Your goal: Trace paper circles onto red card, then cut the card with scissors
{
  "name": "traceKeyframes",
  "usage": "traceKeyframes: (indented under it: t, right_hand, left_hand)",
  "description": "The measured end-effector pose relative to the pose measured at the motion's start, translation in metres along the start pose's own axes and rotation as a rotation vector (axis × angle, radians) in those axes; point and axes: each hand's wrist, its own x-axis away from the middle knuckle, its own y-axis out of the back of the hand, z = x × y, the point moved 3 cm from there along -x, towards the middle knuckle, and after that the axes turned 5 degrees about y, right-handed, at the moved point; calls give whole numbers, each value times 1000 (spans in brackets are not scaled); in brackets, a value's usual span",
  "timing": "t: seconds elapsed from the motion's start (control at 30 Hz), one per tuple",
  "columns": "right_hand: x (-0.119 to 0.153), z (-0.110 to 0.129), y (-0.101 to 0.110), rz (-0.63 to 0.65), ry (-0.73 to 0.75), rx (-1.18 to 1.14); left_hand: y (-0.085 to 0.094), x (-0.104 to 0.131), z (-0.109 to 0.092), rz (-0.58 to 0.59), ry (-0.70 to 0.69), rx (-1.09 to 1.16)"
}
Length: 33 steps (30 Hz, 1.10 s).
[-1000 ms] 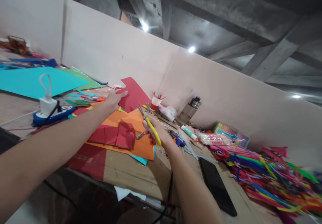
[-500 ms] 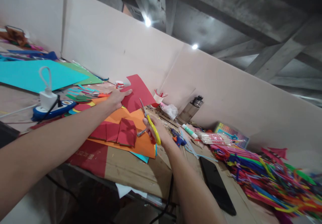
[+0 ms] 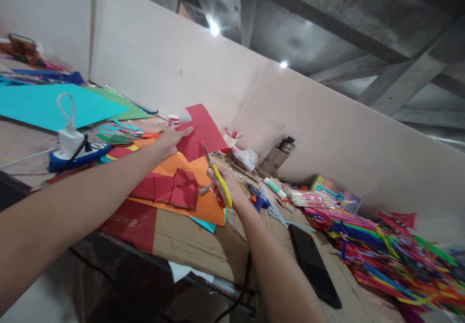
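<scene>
My left hand point(image 3: 172, 140) pinches the left edge of a red paper sheet point(image 3: 202, 131), which has a notch at its upper left and is raised above the table. Yellow-handled scissors point(image 3: 221, 184) are in my right hand point(image 3: 224, 183), their blades pointing up and left at the sheet's lower edge. Whether the blades touch the paper I cannot tell. Beneath the hands, cut red paper pieces point(image 3: 184, 188) lie on orange paper point(image 3: 211, 210), with a blue sheet's corner showing under it.
A black phone point(image 3: 314, 266) lies right of my right forearm. Colourful pipe cleaners point(image 3: 395, 269) cover the right side. A glue stick point(image 3: 274, 187), glue gun point(image 3: 258, 200) and bottle point(image 3: 277, 156) stand or lie beyond. At left are a power strip point(image 3: 80, 157) and turquoise paper point(image 3: 58, 106).
The view has shifted very slightly. Both hands keep their hold on the red sheet and the scissors, with hardly any movement.
</scene>
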Motion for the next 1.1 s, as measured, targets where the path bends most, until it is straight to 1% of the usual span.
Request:
traceKeyframes:
  t: [0.13,0.3,0.43,0.6,0.7,0.83,1.1]
  right_hand:
    - [4,6,-1,-10,-29,-19]
    - [8,13,-3,-18,-45,-19]
    - [7,13,-2,-26,-32,-37]
    - [3,9,1,-22,60,-11]
    - [3,9,2,-22,64,-9]
    - [4,11,1,-15,52,7]
    - [7,16,0,-24,44,22]
  left_hand:
    - [1,-2,1,3,-6,21]
    - [3,-4,2,-29,30,14]
    - [3,-5,3,27,42,-16]
    - [-3,2,6,105,72,-27]
    - [-6,6,8,121,104,-41]
    - [-5,5,9,146,122,-41]
    - [-3,4,10,150,126,-25]
